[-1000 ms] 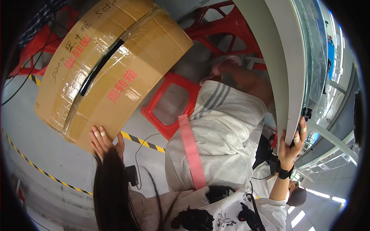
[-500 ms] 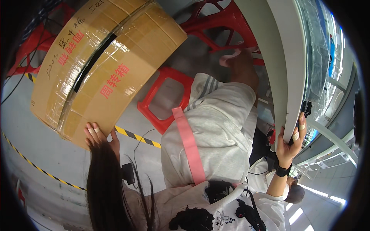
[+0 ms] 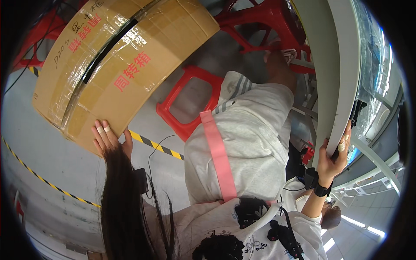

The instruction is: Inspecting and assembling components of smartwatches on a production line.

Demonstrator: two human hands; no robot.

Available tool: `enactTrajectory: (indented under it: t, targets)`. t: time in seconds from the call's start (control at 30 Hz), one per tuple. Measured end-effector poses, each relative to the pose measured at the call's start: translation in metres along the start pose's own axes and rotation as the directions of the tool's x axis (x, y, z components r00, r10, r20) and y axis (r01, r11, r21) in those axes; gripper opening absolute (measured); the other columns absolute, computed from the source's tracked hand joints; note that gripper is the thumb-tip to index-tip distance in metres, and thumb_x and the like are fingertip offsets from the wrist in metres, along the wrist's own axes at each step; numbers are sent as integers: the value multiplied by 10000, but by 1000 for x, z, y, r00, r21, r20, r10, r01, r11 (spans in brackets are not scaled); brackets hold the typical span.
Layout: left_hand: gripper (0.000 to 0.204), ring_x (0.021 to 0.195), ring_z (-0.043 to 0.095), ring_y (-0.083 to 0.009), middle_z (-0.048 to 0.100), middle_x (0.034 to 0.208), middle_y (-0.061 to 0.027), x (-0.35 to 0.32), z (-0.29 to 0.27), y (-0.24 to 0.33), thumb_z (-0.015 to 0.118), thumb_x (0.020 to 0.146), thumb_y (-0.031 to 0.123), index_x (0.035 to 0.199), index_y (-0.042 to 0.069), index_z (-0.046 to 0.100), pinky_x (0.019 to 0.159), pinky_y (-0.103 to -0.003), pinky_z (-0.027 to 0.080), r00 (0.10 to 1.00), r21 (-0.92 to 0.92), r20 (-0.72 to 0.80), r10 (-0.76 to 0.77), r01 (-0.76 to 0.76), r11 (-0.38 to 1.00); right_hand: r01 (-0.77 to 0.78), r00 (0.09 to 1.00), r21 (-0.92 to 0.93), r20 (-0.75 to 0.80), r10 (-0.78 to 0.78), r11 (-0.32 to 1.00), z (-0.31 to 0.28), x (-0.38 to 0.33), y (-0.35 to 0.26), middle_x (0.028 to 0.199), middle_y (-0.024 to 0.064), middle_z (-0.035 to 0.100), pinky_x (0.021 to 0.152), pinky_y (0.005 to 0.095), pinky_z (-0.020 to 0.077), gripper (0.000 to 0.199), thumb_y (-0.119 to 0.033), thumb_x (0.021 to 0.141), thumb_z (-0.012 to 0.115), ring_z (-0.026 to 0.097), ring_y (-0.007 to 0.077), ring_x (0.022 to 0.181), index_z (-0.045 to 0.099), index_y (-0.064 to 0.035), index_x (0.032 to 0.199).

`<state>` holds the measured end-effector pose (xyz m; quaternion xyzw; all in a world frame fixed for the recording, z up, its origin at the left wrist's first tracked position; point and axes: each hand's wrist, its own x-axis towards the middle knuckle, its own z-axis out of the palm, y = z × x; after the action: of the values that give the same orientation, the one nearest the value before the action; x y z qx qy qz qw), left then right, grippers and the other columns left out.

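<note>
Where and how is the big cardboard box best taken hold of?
Probably the box is best held by its opposite long edges, the left hand and right hand coming from the near end: it is broad, shows no handle here, and that end lies nearest. Avoid the taped seam along its face. The right hand would first have to leave the table edge.

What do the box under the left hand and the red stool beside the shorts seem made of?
Box: matte brown cardboard, going by its colour and creases; the glossy, glare-catching strips look like clear tape.
Red stool: probably moulded plastic, smooth, with even colour and rounded edges.
</note>
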<state>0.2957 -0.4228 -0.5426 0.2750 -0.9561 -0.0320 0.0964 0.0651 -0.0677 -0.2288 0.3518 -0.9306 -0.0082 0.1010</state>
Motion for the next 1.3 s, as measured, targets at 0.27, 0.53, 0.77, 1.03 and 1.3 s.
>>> enactTrajectory:
  t: [0.27, 0.53, 0.77, 1.03, 1.3]
  targets:
    - [681, 1200, 465, -377, 480, 1307, -202, 1, 3, -2, 677, 739, 362, 1267, -10, 462, 893, -490, 421, 1000, 15, -7, -11, 11, 1000, -49, 998, 136, -23, 53, 989, 2, -8, 7, 1385, 217, 389, 1072, 453, 242, 787, 193, 625, 480, 343, 388, 1301, 457, -154, 1331]
    - [665, 1192, 487, -340, 486, 1317, -166, 6, 0, 3, 676, 743, 355, 1272, 10, 468, 887, -447, 439, 996, 48, -90, 29, -25, 999, -57, 998, 200, -6, 59, 978, 2, -5, 5, 1388, 225, 379, 1077, 458, 238, 803, 208, 599, 448, 339, 388, 1303, 461, -134, 1325]
    - [657, 1225, 468, -277, 484, 1335, -109, 3, -6, 11, 669, 740, 339, 1297, 60, 462, 956, -406, 387, 995, 50, -96, -38, 42, 998, -19, 1000, 132, 11, 18, 991, 1, 3, 1, 1384, 237, 376, 1077, 454, 243, 772, 196, 600, 440, 339, 394, 1300, 462, -95, 1315]
    - [617, 1204, 497, -224, 525, 1302, -66, 6, -3, 12, 628, 739, 397, 1262, 90, 513, 967, -350, 373, 985, 106, -168, -35, 53, 993, 42, 999, 179, -9, -41, 983, 2, 3, 3, 1378, 234, 386, 1070, 451, 264, 763, 194, 602, 436, 350, 391, 1294, 480, -113, 1299]
    - [579, 1185, 514, -221, 540, 1287, -56, 7, -2, 13, 608, 759, 395, 1244, 91, 528, 965, -344, 373, 983, 96, -175, -49, 67, 993, 39, 999, 153, -9, -38, 988, 2, 3, 1, 1376, 239, 386, 1065, 457, 272, 779, 200, 587, 425, 352, 408, 1288, 480, -109, 1300]
